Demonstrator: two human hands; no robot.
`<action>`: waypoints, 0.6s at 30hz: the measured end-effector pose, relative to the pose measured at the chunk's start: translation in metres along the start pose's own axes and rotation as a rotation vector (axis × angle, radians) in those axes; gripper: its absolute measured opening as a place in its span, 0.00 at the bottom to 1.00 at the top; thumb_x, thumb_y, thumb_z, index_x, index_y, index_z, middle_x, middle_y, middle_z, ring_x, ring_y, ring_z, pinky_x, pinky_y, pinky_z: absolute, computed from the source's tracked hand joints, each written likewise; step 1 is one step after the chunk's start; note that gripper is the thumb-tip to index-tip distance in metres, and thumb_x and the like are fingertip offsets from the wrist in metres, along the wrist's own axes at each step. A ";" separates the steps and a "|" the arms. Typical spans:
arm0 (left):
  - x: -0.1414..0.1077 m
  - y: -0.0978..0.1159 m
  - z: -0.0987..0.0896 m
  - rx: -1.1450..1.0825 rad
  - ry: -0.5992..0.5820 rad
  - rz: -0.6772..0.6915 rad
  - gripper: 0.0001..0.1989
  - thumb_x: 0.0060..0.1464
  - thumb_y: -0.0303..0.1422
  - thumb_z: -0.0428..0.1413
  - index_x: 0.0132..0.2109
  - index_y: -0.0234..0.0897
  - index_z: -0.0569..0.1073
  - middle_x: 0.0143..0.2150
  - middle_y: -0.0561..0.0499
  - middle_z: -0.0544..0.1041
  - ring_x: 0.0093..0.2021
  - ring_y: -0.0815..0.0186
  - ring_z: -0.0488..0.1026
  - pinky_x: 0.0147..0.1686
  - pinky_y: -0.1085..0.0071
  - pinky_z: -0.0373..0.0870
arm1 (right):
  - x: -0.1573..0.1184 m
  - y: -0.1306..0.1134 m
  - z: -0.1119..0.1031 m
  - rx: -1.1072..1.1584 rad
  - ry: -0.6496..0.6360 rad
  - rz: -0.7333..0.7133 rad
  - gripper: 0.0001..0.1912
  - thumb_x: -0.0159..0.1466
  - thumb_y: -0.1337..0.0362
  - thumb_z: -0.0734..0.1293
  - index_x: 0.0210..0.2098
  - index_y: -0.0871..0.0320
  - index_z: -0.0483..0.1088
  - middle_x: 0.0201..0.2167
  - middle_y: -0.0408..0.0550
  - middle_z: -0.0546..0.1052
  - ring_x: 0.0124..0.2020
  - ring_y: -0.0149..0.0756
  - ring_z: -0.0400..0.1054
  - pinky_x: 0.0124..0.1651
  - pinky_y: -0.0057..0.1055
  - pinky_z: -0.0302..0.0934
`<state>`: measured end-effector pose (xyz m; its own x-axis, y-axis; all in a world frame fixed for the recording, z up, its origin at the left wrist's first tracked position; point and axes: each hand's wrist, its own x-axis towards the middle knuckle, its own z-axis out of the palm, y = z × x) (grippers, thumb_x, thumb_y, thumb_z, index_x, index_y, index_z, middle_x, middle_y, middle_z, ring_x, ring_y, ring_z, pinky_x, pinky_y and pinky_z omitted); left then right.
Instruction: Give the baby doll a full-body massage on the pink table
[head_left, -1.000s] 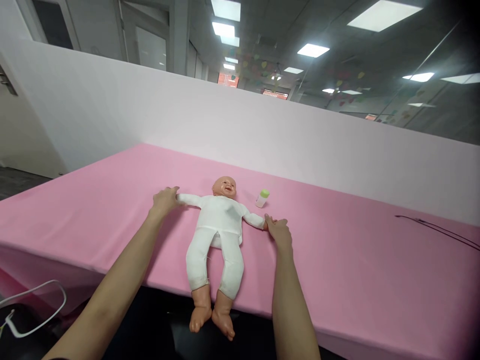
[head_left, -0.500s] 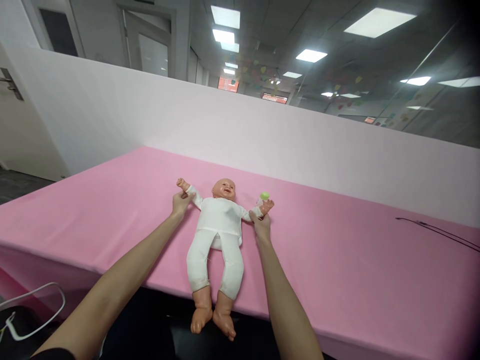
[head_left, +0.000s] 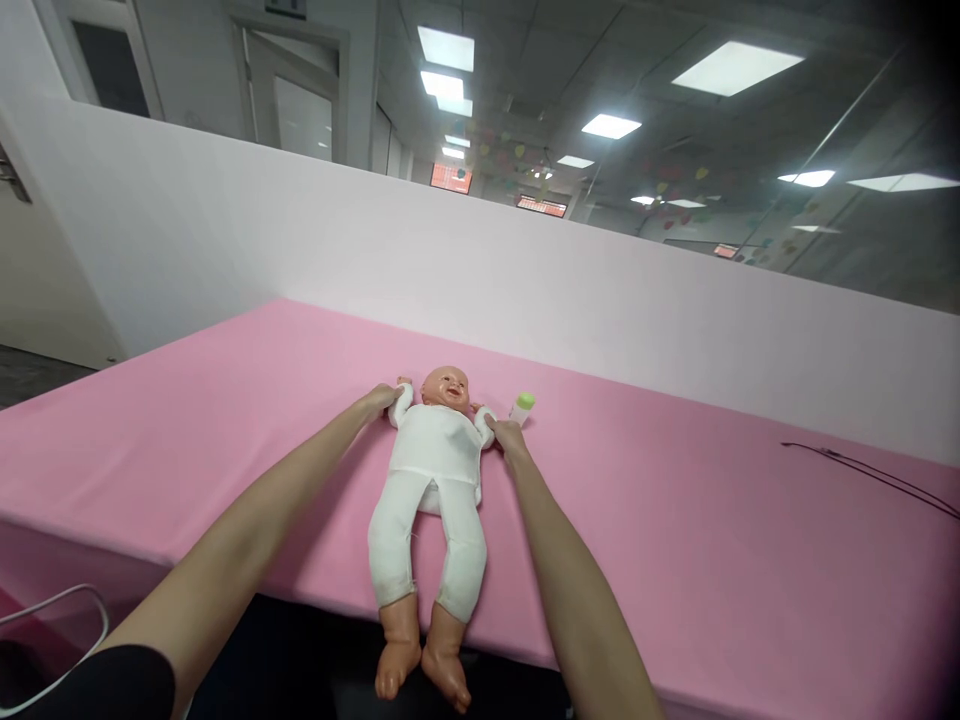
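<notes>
A baby doll (head_left: 436, 450) with a white cloth body lies on its back on the pink-covered table (head_left: 652, 520), its bare feet hanging past the front edge. My left hand (head_left: 383, 397) is closed around the doll's arm on the left side of the view. On the other side, my right hand (head_left: 507, 436) grips the doll's other arm near the wrist. Both doll arms are bent, with the little hands up beside its head. Just behind my right hand is a small clear bottle (head_left: 520, 408) with a green cap.
A thin black cord (head_left: 862, 465) lies at the table's right. Behind the table runs a low white wall (head_left: 525, 290) with glass above it. A white cable (head_left: 82, 590) loops at the lower left, below the table's edge.
Both doll arms, stretched out to the sides before, are now folded in toward its head. My two hands moved inward with them, uncovering more of the green-capped bottle.
</notes>
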<state>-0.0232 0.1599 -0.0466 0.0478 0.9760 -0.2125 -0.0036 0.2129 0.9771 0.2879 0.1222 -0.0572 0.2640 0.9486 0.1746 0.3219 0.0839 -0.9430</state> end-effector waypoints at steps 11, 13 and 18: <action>-0.061 -0.001 -0.051 0.145 -0.248 0.598 0.19 0.44 0.38 0.71 0.44 0.36 0.84 0.47 0.41 0.83 0.47 0.51 0.80 0.48 0.58 0.75 | -0.049 0.006 -0.052 0.303 -0.295 -0.060 0.22 0.45 0.60 0.82 0.39 0.56 0.81 0.46 0.52 0.83 0.47 0.46 0.77 0.52 0.42 0.71; -0.079 -0.006 -0.059 0.318 -0.329 0.702 0.13 0.49 0.38 0.66 0.43 0.39 0.85 0.50 0.41 0.82 0.49 0.51 0.79 0.50 0.57 0.75 | -0.058 0.010 -0.062 0.200 -0.366 -0.130 0.12 0.46 0.61 0.80 0.30 0.57 0.81 0.47 0.54 0.83 0.50 0.49 0.76 0.54 0.44 0.70; -0.101 -0.010 -0.055 0.633 -0.360 0.854 0.11 0.50 0.34 0.64 0.41 0.47 0.87 0.48 0.43 0.82 0.53 0.51 0.77 0.53 0.56 0.73 | -0.065 0.011 -0.063 0.112 -0.440 -0.168 0.05 0.49 0.61 0.75 0.24 0.56 0.81 0.45 0.54 0.83 0.51 0.49 0.75 0.56 0.45 0.68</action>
<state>-0.0832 0.0619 -0.0361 0.5590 0.6985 0.4467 0.3301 -0.6817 0.6529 0.3314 0.0422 -0.0608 -0.2006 0.9561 0.2136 0.2211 0.2566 -0.9409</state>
